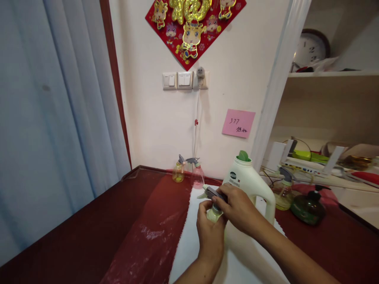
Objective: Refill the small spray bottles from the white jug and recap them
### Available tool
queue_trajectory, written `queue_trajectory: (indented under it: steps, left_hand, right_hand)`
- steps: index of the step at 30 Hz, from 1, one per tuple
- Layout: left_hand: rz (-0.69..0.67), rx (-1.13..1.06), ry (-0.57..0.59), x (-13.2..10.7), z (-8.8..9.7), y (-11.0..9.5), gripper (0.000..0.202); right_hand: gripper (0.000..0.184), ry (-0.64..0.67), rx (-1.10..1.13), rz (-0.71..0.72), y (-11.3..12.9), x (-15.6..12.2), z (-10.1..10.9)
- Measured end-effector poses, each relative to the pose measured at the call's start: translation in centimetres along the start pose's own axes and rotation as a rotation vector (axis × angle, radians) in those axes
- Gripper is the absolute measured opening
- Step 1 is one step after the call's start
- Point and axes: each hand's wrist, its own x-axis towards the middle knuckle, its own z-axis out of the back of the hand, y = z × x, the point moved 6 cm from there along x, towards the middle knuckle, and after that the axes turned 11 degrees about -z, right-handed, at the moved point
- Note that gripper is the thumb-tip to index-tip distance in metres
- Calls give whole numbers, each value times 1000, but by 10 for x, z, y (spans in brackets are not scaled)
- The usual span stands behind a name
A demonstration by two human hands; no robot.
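My left hand (209,230) is wrapped round the body of a small pale spray bottle (214,213), held above a white cloth (189,244). My right hand (238,207) is closed over the bottle's grey spray head (213,193) at the top. Right behind my hands stands a large white jug (248,179) with a handle and a green cap.
Two small spray bottles, one yellow (178,172) and one pink (197,175), stand by the wall. Another spray bottle (283,193) and a dark green bottle (308,206) sit at the right on the dark red table (89,232). Shelves with clutter lie beyond; a curtain hangs at left.
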Motion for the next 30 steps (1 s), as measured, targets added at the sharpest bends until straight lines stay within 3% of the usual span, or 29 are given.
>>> queue_trajectory:
  steps: [6, 13, 17, 20, 25, 30]
  left_hand:
    - [7, 14, -25, 2, 0, 8, 38]
    - [-49, -37, 247, 10, 6, 2, 45]
    - [17, -15, 145, 15, 6, -2, 54]
    - [31, 20, 83, 15, 4, -2, 49]
    - [-45, 34, 121, 14, 9, 1, 42]
    - [-115, 11, 262, 15, 12, -2, 35]
  right_hand:
    - [16, 17, -14, -2, 1, -2, 3]
    - [16, 36, -28, -15, 0, -2, 5]
    - [14, 46, -36, -20, 0, -3, 5]
    - [14, 43, -41, -25, 1, -3, 5]
    - [16, 42, -39, -26, 0, -2, 6]
    - [16, 36, -26, -33, -1, -4, 7]
